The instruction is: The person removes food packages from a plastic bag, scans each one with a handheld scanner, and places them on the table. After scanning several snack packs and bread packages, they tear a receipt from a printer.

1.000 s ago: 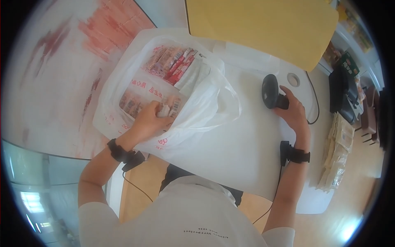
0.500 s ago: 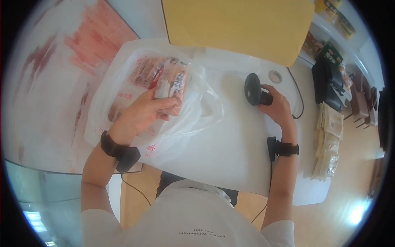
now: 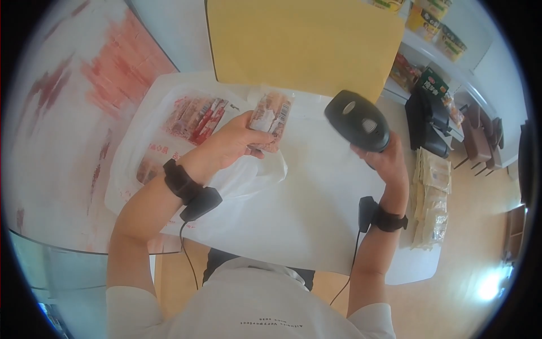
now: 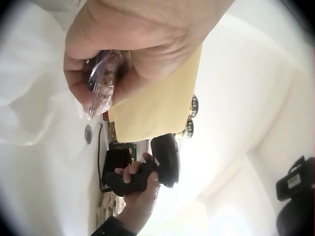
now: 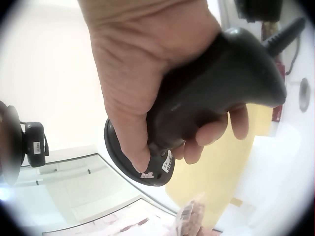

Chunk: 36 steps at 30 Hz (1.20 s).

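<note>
In the head view my left hand [image 3: 228, 144] grips a clear plastic snack packet [image 3: 271, 121] with pinkish-brown contents and a barcode on its upper face. It is held up over the right side of a white plastic bag [image 3: 251, 175]. Inside the bag lie more packets [image 3: 195, 118], some with red wrapping. My right hand [image 3: 389, 161] is wrapped round the handle of a black barcode scanner [image 3: 358, 120], raised above the table. In the right wrist view the thumb lies along the scanner's neck and the fingers curl round its grip. The scanner's head faces toward the packet's side.
A yellow board [image 3: 305, 45] stands at the table's back edge. To the right are a black device [image 3: 423, 118], a stack of beige packets [image 3: 432, 198] and a shelf with boxes [image 3: 426, 22]. A tape roll [image 4: 88, 134] lies on the white table [image 3: 316, 226].
My left hand took the packet from inside the bag, lifted it and carried it to the right. My right hand raised the scanner off the table and tilted its head toward the left.
</note>
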Tool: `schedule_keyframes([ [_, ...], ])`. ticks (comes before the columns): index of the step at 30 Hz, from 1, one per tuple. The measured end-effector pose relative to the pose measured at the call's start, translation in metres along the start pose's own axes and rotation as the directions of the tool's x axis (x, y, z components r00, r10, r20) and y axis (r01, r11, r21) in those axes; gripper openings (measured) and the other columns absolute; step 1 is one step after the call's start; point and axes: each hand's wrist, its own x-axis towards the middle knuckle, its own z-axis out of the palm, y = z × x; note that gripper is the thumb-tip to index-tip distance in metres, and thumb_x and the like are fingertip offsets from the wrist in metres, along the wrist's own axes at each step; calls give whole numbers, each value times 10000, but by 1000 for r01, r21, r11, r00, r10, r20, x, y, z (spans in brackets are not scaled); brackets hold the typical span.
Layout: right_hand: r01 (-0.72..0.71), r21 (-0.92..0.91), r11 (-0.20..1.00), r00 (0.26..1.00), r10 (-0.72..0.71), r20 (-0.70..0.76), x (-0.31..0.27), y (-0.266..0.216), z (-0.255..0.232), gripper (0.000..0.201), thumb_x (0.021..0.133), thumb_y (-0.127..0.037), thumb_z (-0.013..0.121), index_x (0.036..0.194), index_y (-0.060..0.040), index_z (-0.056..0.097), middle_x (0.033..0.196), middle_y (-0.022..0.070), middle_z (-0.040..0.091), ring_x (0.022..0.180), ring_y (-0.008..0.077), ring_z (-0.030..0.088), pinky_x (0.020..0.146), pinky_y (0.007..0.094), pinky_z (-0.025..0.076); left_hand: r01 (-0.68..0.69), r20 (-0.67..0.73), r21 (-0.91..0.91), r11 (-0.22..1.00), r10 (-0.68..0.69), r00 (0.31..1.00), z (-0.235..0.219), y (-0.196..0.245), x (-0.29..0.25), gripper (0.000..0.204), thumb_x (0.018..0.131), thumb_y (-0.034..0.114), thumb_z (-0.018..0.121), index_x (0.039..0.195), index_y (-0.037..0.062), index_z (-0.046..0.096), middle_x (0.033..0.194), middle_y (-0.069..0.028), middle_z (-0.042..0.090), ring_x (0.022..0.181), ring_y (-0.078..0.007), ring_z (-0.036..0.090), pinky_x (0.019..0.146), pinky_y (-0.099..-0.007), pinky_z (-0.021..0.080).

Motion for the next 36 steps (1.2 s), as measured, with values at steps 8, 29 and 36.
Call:
schedule_keyframes([
  [8, 71, -78, 994, 994, -64, 94, -6, -18, 24, 404, 652, -35, 760, 1041, 0, 657, 812, 42, 657, 745, 74, 545, 709, 249, 482, -72, -110, 69, 995, 79, 991, 14, -2, 13, 400, 813, 165, 695, 1140, 62, 489, 998, -45, 646, 853, -155, 642, 694, -314, 480],
  [29, 200, -208, 957, 979, -184, 93, -3, -2, 23, 696, 635, -75, 779, 1286, -117, 539, 905, 106, 681, 824, 214, 647, 760, 313, 489, -82, -110, 50, 995, 87, 990, -12, 2, -22, 402, 819, 200, 671, 1161, 61, 513, 1013, -60, 641, 827, -156, 667, 650, -289, 495],
  [36, -65, -412, 909, 966, 162, 204, 6, 34, 22, 832, 631, -99, 780, 1386, -149, 434, 832, 135, 654, 812, 265, 651, 773, 360, 488, -109, -371, 17, 994, 108, 922, -109, -32, -100, 396, 910, 170, 589, 1256, 29, 457, 1031, -78, 624, 920, -165, 631, 666, -338, 523],
])
